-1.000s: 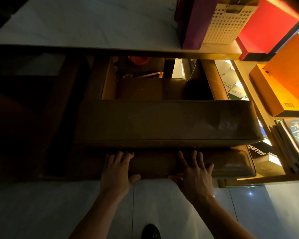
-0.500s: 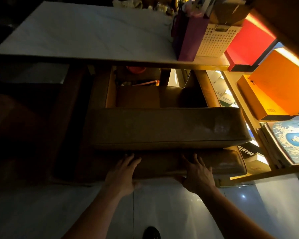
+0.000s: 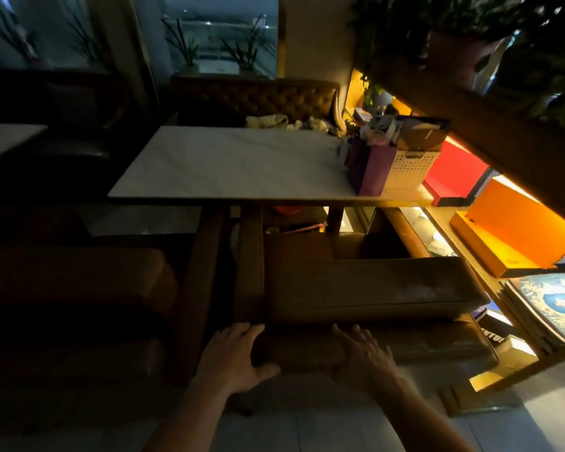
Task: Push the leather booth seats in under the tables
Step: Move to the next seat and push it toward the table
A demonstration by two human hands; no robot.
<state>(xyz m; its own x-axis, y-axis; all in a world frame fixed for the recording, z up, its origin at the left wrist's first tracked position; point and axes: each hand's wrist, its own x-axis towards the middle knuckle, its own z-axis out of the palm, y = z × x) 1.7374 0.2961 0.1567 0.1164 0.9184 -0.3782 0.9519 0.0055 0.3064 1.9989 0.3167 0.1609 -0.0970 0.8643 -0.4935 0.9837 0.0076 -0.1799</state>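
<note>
Both hands, left hand (image 3: 230, 360) & right hand (image 3: 364, 357), are pressing w/ fingers apart on the near back of the leather booth seat (image 3: 366, 288), sitting partly under the marble table (image 3: 235, 164); uneven pushing is risking skewing it right into the shelf (image 3: 490, 288).

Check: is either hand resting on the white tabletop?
No: the left hand and right hand both press the brown leather seat back, below the tabletop.

Booth seat (image 3: 366, 288) before table (image 3: 229, 164), shelf (image 3: 490, 288) at right.
</note>
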